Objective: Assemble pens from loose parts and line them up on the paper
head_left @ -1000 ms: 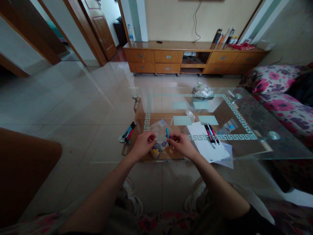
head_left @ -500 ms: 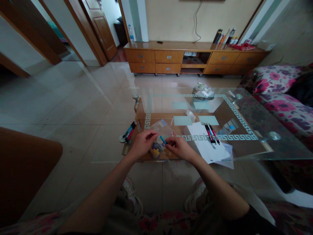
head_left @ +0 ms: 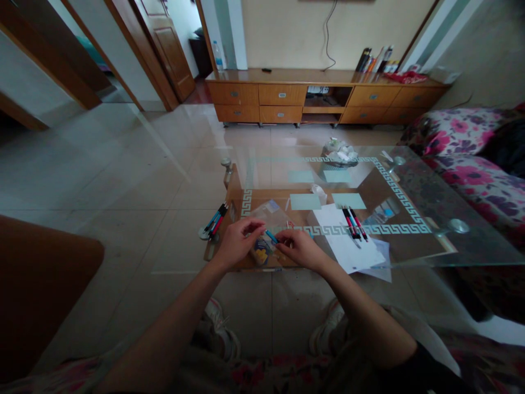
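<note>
Pinching a blue pen (head_left: 271, 236) near its lower end, the right hand (head_left: 301, 247) keeps its fingers drawn close together around the barrel. The pen slants up and away toward the left hand (head_left: 238, 241), whose fingertips are curled in narrowly and seem to touch the pen's far tip, though the view is too small to be sure. Both hands rest over a clear plastic bag (head_left: 268, 214) on the glass table (head_left: 414, 249). Well to the right of the grip, more pens (head_left: 353, 223) lie on white paper (head_left: 348, 243).
</note>
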Tool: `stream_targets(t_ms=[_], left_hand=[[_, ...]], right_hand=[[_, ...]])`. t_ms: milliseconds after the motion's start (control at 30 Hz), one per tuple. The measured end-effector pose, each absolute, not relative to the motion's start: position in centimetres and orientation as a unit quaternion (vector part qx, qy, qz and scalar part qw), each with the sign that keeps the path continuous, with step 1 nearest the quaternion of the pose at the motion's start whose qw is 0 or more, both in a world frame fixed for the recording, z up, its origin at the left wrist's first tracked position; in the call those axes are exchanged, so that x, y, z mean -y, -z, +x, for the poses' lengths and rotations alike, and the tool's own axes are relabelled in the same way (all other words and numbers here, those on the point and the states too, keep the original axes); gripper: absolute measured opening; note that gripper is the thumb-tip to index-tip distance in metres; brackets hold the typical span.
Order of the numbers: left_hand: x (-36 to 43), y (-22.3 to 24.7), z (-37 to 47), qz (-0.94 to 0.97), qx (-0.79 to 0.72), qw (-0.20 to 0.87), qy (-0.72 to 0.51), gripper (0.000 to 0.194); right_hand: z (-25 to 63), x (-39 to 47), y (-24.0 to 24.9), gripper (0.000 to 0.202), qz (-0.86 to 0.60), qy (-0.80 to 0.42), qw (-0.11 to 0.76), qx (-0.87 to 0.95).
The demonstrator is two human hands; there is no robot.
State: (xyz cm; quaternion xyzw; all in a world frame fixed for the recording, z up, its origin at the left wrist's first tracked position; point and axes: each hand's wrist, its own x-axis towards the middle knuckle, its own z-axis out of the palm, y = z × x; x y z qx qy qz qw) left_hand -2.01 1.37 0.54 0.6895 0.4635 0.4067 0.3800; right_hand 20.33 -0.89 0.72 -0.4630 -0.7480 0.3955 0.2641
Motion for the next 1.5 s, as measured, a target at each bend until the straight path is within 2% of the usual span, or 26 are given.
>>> stream_targets(t_ms=[267, 433, 600, 700, 800, 933, 1100, 1267, 1500], left_hand=[[-1.1, -1.2, -1.7, 0.723, -0.443, 0.348, -0.4, 0.018], [-1.1, -1.0, -1.6, 0.717, -0.422, 0.366, -0.418, 0.017], [-0.9, -0.3, -1.4, 0.675, -0.421, 0.447, -0.409, 0.038], [-0.7, -0.3, -1.3, 0.689, -0.417, 0.45, -0.387, 0.026], [-0.6, -0.5, -1.1, 0.655, -0.418, 0.486, -0.402, 0.023], [-1.0, -0.6, -1.2, 0.577, -0.42, 0.523, -0.465, 0.022], [-1.4, -0.2, -1.4, 0.548, -0.443, 0.514, -0.49, 0.025], [-1.3, -0.5, -1.2, 0.556, -0.443, 0.504, -0.49, 0.03], [-1.2, -0.7, -1.2, 0.554, -0.451, 0.501, -0.488, 0.028]], right_hand=[[20.3, 1.0, -1.0, 0.018, -0.453, -0.422, 0.281, 0.733], [20.2, 0.9, -0.8, 0.019, -0.446, -0.451, 0.302, 0.712], [20.1, 0.9, -0.6, 0.019, -0.426, -0.476, 0.315, 0.702], [19.9, 1.0, -0.6, 0.02, -0.422, -0.48, 0.314, 0.702], [20.1, 0.8, -0.5, 0.026, -0.448, -0.455, 0.296, 0.711], [21.8, 0.2, -0.1, 0.039, -0.55, -0.348, 0.274, 0.708], [24.1, -0.2, -0.2, 0.044, -0.637, -0.268, 0.176, 0.702], [24.0, 0.0, -0.6, 0.045, -0.643, -0.254, 0.11, 0.714], [23.1, 0.3, -0.3, 0.041, -0.62, -0.238, 0.1, 0.741]])
